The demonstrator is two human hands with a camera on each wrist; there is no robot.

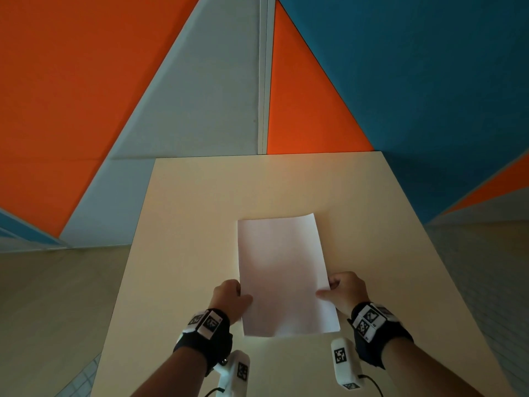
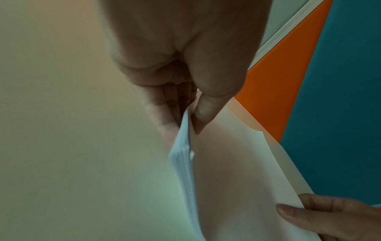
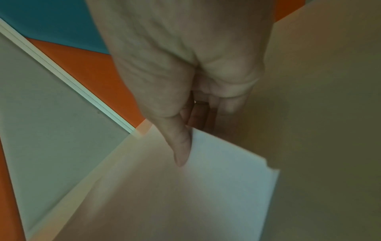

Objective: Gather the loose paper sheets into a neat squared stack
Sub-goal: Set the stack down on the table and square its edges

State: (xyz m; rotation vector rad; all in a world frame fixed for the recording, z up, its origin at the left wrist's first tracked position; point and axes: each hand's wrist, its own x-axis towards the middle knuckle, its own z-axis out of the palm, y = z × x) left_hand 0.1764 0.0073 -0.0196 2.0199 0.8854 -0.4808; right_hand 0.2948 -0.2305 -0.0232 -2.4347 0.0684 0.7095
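A stack of white paper sheets [image 1: 283,270] is held over the beige table [image 1: 200,210], long side running away from me. My left hand [image 1: 233,296] pinches its left edge, thumb on top and fingers underneath. My right hand [image 1: 343,290] pinches the right edge the same way. In the left wrist view the left hand [image 2: 185,114] grips the layered sheet edges [image 2: 181,156], slightly uneven, and the right hand's fingers [image 2: 321,213] show at the far side. In the right wrist view the right hand [image 3: 185,138] has its thumb on the stack [image 3: 206,187], whose near corner shows a small step.
The table's far edge [image 1: 266,156] meets a wall of orange, grey and blue panels [image 1: 429,81]. Tiled floor [image 1: 43,310] lies on both sides of the table. No other objects lie on the tabletop.
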